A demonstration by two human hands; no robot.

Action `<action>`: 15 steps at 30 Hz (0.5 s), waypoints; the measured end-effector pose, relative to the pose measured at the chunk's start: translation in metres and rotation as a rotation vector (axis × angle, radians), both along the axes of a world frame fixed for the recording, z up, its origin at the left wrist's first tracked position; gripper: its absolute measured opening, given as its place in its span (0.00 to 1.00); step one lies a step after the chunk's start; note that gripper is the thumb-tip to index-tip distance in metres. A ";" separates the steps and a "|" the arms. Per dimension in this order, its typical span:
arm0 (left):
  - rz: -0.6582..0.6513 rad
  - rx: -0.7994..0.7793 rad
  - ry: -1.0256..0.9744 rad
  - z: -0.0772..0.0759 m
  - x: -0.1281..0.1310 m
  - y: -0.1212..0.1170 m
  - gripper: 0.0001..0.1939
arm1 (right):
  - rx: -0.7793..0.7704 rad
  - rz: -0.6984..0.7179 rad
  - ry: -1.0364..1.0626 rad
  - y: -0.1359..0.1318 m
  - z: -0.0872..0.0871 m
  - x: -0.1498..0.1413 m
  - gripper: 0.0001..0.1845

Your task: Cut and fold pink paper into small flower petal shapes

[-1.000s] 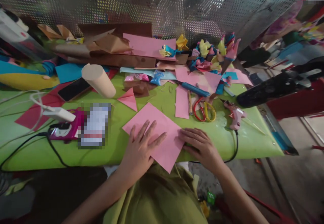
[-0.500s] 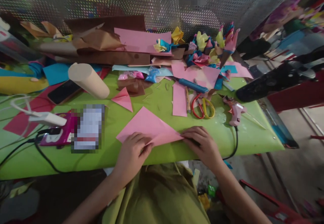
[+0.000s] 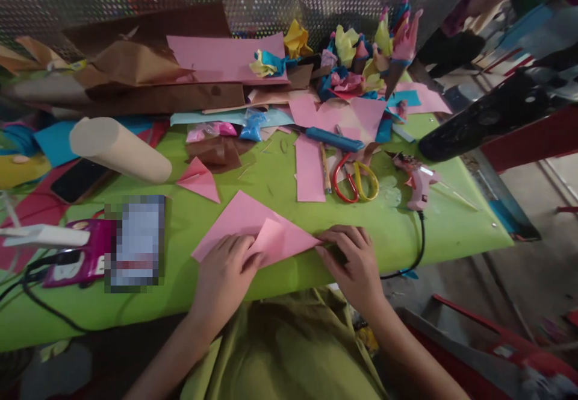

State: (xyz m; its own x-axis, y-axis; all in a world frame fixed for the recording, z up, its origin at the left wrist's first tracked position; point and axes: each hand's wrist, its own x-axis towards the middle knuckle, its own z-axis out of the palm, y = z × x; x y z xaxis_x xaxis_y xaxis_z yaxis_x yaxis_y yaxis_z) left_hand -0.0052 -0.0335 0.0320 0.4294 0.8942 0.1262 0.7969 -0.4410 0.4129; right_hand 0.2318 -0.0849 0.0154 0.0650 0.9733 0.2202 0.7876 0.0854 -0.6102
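A sheet of pink paper [image 3: 239, 216] lies near the table's front edge, with a folded flap standing up in its middle. My left hand [image 3: 228, 273] has its fingers and thumb closed on the near left part of the sheet, beside that flap. At the pointed right corner, my right hand [image 3: 350, 261] pinches the paper between thumb and fingers. Just beyond the sheet sits a small folded pink paper piece [image 3: 199, 181]. Scissors with red and yellow handles [image 3: 356, 180], a pencil [image 3: 325, 168] and a blue cutter [image 3: 335, 140] lie farther back.
A pink glue gun [image 3: 421, 184] with a black cord lies at right, near a dark bottle [image 3: 469, 120]. At left are a phone [image 3: 138, 237], a magenta power strip [image 3: 83, 252] and a beige cylinder [image 3: 121, 150]. Crumpled paper and paper cones [image 3: 400, 50] line the back.
A flap of the pink paper now stands folded up between my hands. Both hands keep hold of the sheet. The view has shifted, so most table items appear farther left.
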 end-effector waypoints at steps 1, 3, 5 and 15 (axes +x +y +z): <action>-0.004 -0.018 0.012 0.001 0.000 0.001 0.04 | 0.005 -0.008 0.001 -0.001 0.000 -0.001 0.07; -0.003 -0.062 0.044 0.005 0.000 0.004 0.05 | 0.017 -0.018 0.007 -0.001 0.000 -0.002 0.08; 0.012 -0.093 0.078 0.008 0.001 0.007 0.07 | 0.021 -0.027 0.016 -0.001 0.000 -0.001 0.10; 0.025 -0.045 0.195 0.010 0.009 0.014 0.09 | 0.010 -0.024 0.022 -0.003 -0.003 0.001 0.09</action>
